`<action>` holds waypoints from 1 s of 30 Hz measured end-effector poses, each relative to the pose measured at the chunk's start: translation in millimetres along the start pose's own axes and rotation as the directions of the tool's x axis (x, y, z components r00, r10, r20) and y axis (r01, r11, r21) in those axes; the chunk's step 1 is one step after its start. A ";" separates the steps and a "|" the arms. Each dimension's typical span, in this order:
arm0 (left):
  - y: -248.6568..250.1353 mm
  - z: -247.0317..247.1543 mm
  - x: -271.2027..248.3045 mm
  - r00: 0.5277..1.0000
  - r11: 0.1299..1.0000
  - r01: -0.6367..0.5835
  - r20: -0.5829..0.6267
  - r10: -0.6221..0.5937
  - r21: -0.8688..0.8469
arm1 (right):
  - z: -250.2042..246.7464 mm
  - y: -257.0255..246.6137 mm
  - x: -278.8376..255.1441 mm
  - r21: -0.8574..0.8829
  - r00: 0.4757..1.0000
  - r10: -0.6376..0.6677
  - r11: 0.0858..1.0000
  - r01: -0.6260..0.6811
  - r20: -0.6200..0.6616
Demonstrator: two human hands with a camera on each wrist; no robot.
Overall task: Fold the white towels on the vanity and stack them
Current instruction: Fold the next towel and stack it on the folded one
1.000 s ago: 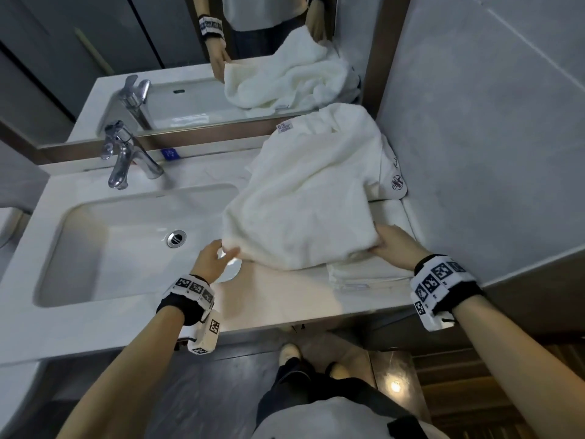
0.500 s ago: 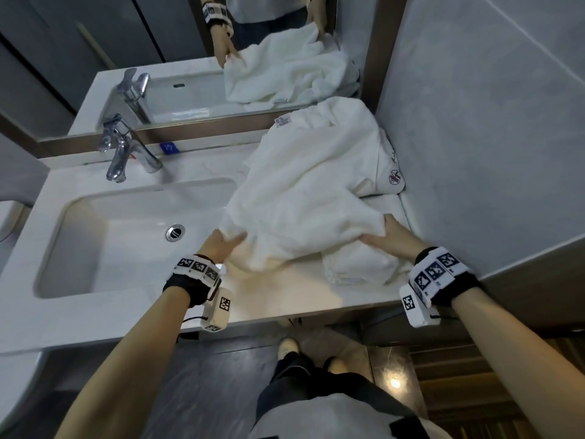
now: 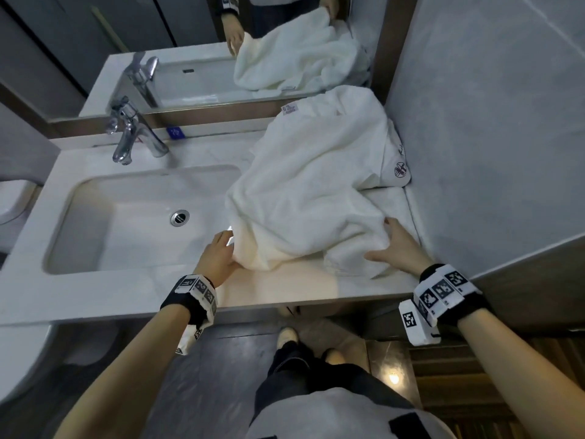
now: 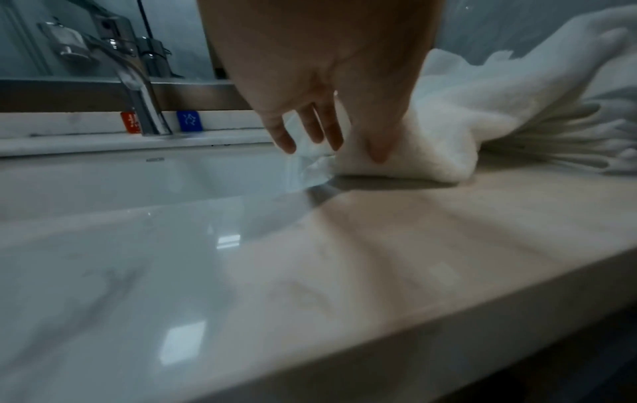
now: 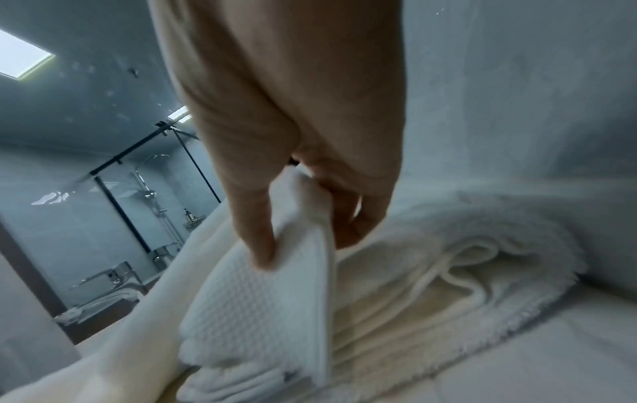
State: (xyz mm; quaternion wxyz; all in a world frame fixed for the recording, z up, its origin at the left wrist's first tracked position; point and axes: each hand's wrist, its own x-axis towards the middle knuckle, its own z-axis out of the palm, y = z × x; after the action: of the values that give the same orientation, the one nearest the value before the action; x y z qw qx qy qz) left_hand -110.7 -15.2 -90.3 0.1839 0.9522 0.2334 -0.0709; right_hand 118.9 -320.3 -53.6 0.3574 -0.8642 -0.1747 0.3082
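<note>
Vanity, right of the sink: one large white towel lies rumpled, its long axis running away from the person toward the mirror, its near edge straight ahead between the two hands and about equally close to each. At the near-right corner the right hand grasps the waffle hem, pinched over folded layers; at the near-left corner the left hand rests its thumb on the cloth, fingers straight alongside, true pinch or not cannot be told. Likely next: near edge carried away along that axis

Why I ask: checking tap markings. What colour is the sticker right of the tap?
The sticker is blue; left wrist view shows it best.
</note>
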 end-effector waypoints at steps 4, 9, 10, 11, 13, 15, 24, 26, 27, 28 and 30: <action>6.7 -6.1 -5.0 0.952 0.853 0.148 -0.161 -0.260 -0.501 | -1.0 -5.4 -10.8 0.249 0.949 -0.182 0.937 0.247 -0.258; -2.7 -33.6 1.6 0.801 0.605 0.299 -0.150 -0.579 -0.738 | -11.7 -18.6 -20.1 0.254 0.873 -0.362 0.856 0.450 -0.326; -6.0 -37.8 1.9 0.784 0.541 0.325 -0.099 -0.613 -0.776 | -12.8 -20.3 -20.1 0.265 0.891 -0.338 0.868 0.419 -0.302; -7.1 -41.1 2.3 0.780 0.457 0.324 -0.040 -0.624 -0.829 | -13.9 -20.8 -19.9 0.287 0.917 -0.296 0.884 0.370 -0.269; -8.4 -48.9 -2.0 0.809 0.313 0.263 0.032 -0.587 -0.913 | -16.4 -19.0 -20.4 0.281 0.957 -0.232 0.920 0.274 -0.174; -5.6 -56.7 -8.7 0.864 0.268 0.233 0.072 -0.499 -0.935 | -16.0 -17.3 -23.2 0.222 0.970 -0.239 0.944 0.243 -0.045; 0.6 -62.9 -18.6 0.936 0.303 0.102 -0.012 -0.352 -0.947 | -13.7 -18.5 -21.0 0.058 0.944 -0.234 0.966 0.254 -0.231; -3.4 -62.4 -12.2 0.902 0.402 0.128 -0.062 -0.427 -0.907 | -16.1 -19.3 -14.8 0.003 0.926 -0.222 0.972 0.234 -0.307; -4.8 -63.2 -7.5 0.877 0.413 0.150 -0.071 -0.474 -0.898 | -17.4 -19.6 -11.1 -0.010 0.912 -0.213 0.975 0.224 -0.352; -6.1 -65.2 -2.4 0.855 0.421 0.177 -0.073 -0.514 -0.889 | -19.1 -20.1 -7.1 -0.002 0.895 -0.203 0.976 0.220 -0.397; -7.9 -70.6 7.9 0.841 0.436 0.179 -0.093 -0.534 -0.882 | -22.2 -21.1 1.8 0.055 0.881 -0.180 0.973 0.225 -0.437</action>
State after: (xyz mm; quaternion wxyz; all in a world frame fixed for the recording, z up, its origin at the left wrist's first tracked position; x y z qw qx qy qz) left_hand -104.0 21.7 -29.4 0.5566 0.6612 0.4662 0.1888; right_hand 133.1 -316.3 -26.7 0.4617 -0.8679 -0.1649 0.0802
